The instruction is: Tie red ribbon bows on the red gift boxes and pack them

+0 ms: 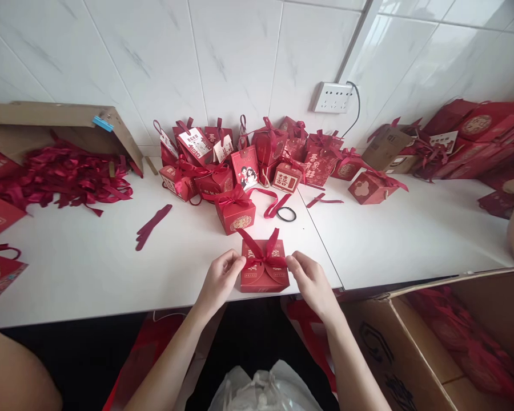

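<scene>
A small red gift box [264, 275] with gold characters sits at the near edge of the white table [89, 268]. A dark red ribbon bow [263, 255] lies across its top. My left hand [220, 279] pinches the bow's left loop, fingers closed. My right hand [312, 279] pinches the right loop in the same way. Both hands flank the box and touch it.
Several finished red boxes [257, 162] crowd the back by the wall, one [235, 210] just behind my box. A black hair tie [286, 214], loose ribbon strips [153, 226], a ribbon pile [64, 177] and open cardboard cartons [437, 342] surround the spot.
</scene>
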The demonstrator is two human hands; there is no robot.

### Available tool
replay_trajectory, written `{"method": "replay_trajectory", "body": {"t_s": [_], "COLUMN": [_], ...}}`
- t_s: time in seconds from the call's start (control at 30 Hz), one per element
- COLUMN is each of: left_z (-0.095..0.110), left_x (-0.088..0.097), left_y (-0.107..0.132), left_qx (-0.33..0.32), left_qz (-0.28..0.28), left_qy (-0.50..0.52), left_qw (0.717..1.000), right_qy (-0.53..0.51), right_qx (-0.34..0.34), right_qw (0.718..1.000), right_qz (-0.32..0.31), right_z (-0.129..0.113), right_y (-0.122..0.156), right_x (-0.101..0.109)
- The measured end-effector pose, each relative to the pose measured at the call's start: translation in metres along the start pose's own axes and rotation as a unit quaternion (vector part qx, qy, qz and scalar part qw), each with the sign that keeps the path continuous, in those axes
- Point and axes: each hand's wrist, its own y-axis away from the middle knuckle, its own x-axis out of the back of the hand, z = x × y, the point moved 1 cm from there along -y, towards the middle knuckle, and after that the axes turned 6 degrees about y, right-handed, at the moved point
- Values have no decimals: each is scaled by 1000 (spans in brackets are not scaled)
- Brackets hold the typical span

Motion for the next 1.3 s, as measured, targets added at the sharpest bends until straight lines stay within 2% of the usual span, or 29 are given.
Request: {"method": "replay_trajectory", "body": {"t_s": [0.1,0.2,0.33,0.53,0.77,0.9,1.0,1.07,1.13,1.23,1.3], "left_z": [-1,-3,-7,-14,-17,-23,-32,-37,-40,-41,-40], "left_x": [0,1,-1,-6,-12,-7,4,11,15,14,12], "left_y": [0,0,-1,-2,-3,-4,-2,0,2,1,-2], "left_qx": [0,4,4,-17,-41,-32,-67,-117,-148,-150,-141], "left_qz": [0,10,12,9,31,29,3,-30,-78,-143,-150], "left_qy": [2,8,30,63,89,78,101,97,45,-40,-54], "left_qw": [1000,1000,999,998,995,996,993,988,985,977,977], "right_qy": [29,6,-103,-260,-337,-277,-198,-151,-92,-36,-39], "right_qx": [-25,2,37,26,59,90,152,194,214,227,224], "right_qw": [999,1000,994,965,939,956,968,969,972,969,969], "right_qz": [-8,-12,-22,4,39,23,20,7,-36,-91,-99], "right_z": [1,3,10,30,47,47,53,58,62,61,57], "right_y": [-2,-3,-3,-4,-7,-7,-6,-5,-5,-7,-9], "right_x": [-5,-7,-11,-25,-39,-31,-19,-13,-11,-14,-15]}}
